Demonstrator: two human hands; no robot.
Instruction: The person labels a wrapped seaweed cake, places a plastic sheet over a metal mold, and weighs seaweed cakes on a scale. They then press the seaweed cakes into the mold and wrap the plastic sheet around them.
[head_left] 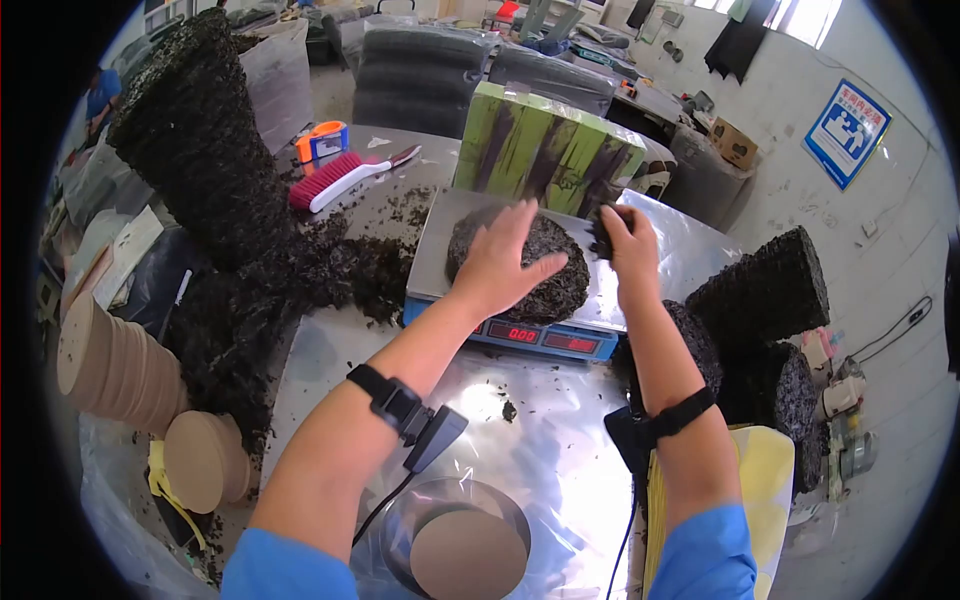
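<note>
A round dark cake of pressed tea leaves (560, 262) lies on the metal pan of a blue digital scale (540, 340) whose red display reads 0.00. My left hand (505, 262) rests flat on top of the cake, fingers spread. My right hand (625, 240) hovers at the cake's right edge, pinching a small clump of loose dark leaves (601, 232). Both wrists wear black straps with small devices.
A tall stack of dark tea cakes (200, 140) leans at the left, with loose leaves (300, 275) spilled around it. More cakes (765, 290) lie at the right. A pink brush (335, 175), a green box (545, 145), wooden discs (110, 365) and a round mould (465, 540) surround the scale.
</note>
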